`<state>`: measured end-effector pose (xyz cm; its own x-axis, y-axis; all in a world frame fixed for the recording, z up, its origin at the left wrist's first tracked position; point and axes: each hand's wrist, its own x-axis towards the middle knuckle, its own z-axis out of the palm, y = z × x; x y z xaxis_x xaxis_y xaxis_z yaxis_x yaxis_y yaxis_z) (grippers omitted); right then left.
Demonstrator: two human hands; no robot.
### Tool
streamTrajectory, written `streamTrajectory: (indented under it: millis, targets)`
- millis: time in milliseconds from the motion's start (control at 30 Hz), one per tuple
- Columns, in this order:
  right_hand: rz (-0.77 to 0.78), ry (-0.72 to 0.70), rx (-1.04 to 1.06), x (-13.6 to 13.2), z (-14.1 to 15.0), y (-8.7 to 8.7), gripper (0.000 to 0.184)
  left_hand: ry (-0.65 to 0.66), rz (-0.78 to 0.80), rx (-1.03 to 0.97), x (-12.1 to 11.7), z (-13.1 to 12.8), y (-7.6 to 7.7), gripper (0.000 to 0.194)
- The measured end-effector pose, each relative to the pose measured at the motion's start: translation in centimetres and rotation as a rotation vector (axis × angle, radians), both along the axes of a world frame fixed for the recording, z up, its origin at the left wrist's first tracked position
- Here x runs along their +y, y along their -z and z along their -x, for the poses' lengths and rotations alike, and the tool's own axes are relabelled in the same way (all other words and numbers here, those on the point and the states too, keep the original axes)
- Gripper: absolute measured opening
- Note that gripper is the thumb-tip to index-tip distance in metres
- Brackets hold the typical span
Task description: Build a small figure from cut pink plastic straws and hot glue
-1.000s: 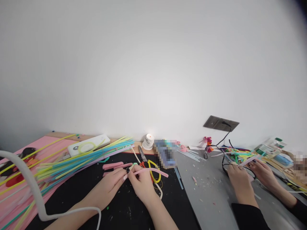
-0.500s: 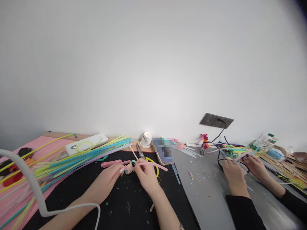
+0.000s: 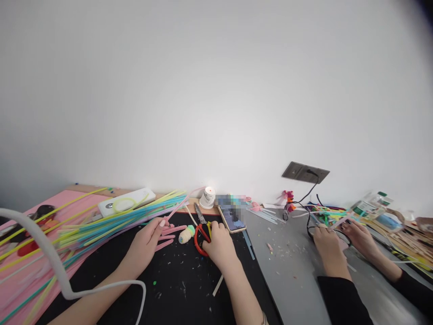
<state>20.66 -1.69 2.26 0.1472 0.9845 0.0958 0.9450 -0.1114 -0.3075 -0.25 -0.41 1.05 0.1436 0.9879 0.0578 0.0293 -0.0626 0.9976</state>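
Note:
My left hand (image 3: 145, 241) pinches a pink pipe cleaner (image 3: 179, 203), which slants up to the right toward the paper cup. Several short pink pipe cleaner pieces (image 3: 165, 243) lie under and beside its fingers. My right hand (image 3: 218, 243) is closed round the handles of the scissors (image 3: 202, 239), which look red and yellow; the metal blades point toward the wall. Between the two hands a small cream and green wound piece (image 3: 186, 234) lies on the black mat (image 3: 176, 289).
Bundled coloured pipe cleaners (image 3: 118, 225) and a white power bank (image 3: 126, 203) lie left. A paper cup (image 3: 207, 197) and a phone (image 3: 233, 219) stand behind. A co-worker's hands (image 3: 328, 250) work at right. A white cable (image 3: 57, 266) crosses the left foreground.
The wound piece has left my hands and lies on the mat. My left hand has moved left and up with the pink pipe cleaner. My right hand has moved right onto the scissors.

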Motion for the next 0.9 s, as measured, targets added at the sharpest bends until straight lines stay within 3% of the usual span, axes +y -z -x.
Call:
streamTrajectory:
  millis: [133, 267, 367, 467, 533, 633, 900]
  targets:
    - [0.010, 0.100, -0.087, 0.3, 1.5, 1.0, 0.032, 0.034, -0.036, 0.064, -0.4, -0.3, -0.6, 0.035]
    - [0.031, 0.127, -0.016, 0.3, 0.7, 1.0, 0.024, 0.031, -0.048, 0.110, -0.4, -0.4, -0.8, 0.035]
    - [-0.054, 0.127, 0.043, 0.0, -0.3, 0.8, 0.015, 0.027, -0.002, 0.036, -0.4, -0.4, -0.5, 0.035]
    - [-0.185, 0.072, 0.150, -0.1, -1.2, 0.5, 0.009, 0.000, 0.032, -0.014, -0.4, -0.3, -0.4, 0.032]
    - [-0.225, 0.023, 0.231, -0.2, -1.5, 0.2, 0.018, -0.037, 0.032, -0.002, -0.3, -0.2, -0.6, 0.030]
    - [-0.198, -0.058, 0.338, -0.5, -1.6, -0.3, 0.030, -0.096, 0.004, 0.077, -0.2, 0.0, -1.0, 0.030]
    - [-0.070, -0.199, 0.322, -2.2, -1.3, -1.0, 0.024, -0.124, -0.079, 0.158, -0.1, 0.1, -1.2, 0.033]
